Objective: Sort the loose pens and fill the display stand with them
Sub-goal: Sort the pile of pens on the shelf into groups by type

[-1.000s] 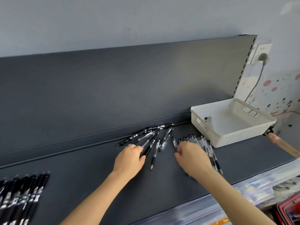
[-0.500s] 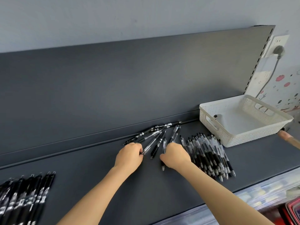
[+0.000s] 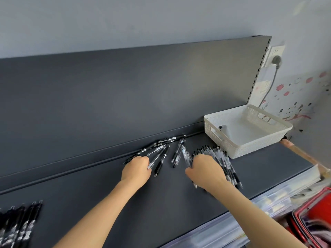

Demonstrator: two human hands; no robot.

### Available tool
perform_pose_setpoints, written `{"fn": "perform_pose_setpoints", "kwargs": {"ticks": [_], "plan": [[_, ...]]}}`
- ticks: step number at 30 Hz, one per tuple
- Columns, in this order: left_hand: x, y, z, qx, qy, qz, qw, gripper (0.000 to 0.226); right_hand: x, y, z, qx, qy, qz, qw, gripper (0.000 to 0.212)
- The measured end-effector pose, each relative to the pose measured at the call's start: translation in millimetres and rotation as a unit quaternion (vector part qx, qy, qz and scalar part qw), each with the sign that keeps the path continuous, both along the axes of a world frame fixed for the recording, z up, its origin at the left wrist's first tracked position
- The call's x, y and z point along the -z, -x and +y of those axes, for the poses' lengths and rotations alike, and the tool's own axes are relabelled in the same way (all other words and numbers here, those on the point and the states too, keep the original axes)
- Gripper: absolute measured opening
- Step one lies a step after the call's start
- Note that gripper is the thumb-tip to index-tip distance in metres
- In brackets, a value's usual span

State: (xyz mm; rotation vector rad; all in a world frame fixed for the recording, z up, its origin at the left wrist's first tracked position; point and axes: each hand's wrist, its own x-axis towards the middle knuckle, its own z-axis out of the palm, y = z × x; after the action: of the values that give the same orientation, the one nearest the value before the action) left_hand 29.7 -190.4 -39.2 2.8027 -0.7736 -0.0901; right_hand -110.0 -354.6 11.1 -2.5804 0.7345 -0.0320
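Dark shelf (image 3: 107,203), sorting step. Left hand (image 3: 137,169) grips loose pens (image 3: 166,140); right hand (image 3: 206,171) pinches clear pen (image 3: 185,154), due next beside clear-pen row (image 3: 220,158).

No legible text; markings on pens (image 3: 220,156) too blurred.

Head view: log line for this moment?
phase: sorting | left hand grips loose pens | right hand on gathered pile | white basket beside pile
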Motion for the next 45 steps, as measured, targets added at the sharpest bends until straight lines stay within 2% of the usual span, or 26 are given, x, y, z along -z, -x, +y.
{"fn": "perform_pose_setpoints", "kwargs": {"ticks": [3,9,14,18,21,23,25,29,32,38,41,45], "plan": [[-2.5,-0.6,-2.5,-0.008,-0.015,0.004,1.000,0.010,-10.1,10.6,-30.9,0.041,0.022,-0.008,0.999,0.033],[-7.3,-0.6,-5.1,-0.024,-0.010,0.012,1.000,0.011,-12.4,16.3,-70.7,0.073,0.026,0.037,0.996,0.033],[-11.7,-3.2,1.2,-0.032,0.032,0.012,0.999,0.005,-5.5,10.6,-72.6,0.062,0.041,0.063,0.995,0.039],[-15.2,-4.8,10.7,-0.029,0.087,0.024,0.996,0.014,-4.2,7.2,-68.7,0.061,0.056,0.078,0.993,0.041],[-23.0,-3.1,16.4,-0.016,0.130,0.001,0.991,0.016,-8.4,7.2,-57.6,0.049,0.076,0.047,0.995,0.030],[-30.1,-0.7,18.9,-0.004,0.155,-0.030,0.987,0.014,-11.2,5.1,-44.3,0.020,0.083,0.000,0.996,0.015],[-38.6,1.9,20.3,0.009,0.179,-0.057,0.982,0.014,-11.5,0.2,-27.5,-0.027,0.068,-0.045,0.996,0.010],[-54.6,9.5,22.5,0.051,0.221,-0.064,0.972,0.014,-1.9,-13.4,4.0,-0.115,0.042,-0.105,0.987,0.022],[-62.9,15.5,23.6,0.098,0.226,-0.026,0.969,0.014,6.7,-18.8,19.4,-0.128,0.063,-0.105,0.984,0.027],[-58.3,22.9,19.2,0.142,0.238,0.058,0.959,0.009,15.2,-5.7,25.7,-0.119,0.078,-0.066,0.988,0.020],[-49.9,19.0,12.4,0.131,0.235,0.041,0.962,0.011,18.7,4.9,20.8,-0.073,0.075,-0.052,0.993,0.018],[-35.5,9.2,3.5,0.119,0.195,0.048,0.972,0.019,23.6,21.5,9.1,0.007,0.063,-0.004,0.998,0.031]]}}
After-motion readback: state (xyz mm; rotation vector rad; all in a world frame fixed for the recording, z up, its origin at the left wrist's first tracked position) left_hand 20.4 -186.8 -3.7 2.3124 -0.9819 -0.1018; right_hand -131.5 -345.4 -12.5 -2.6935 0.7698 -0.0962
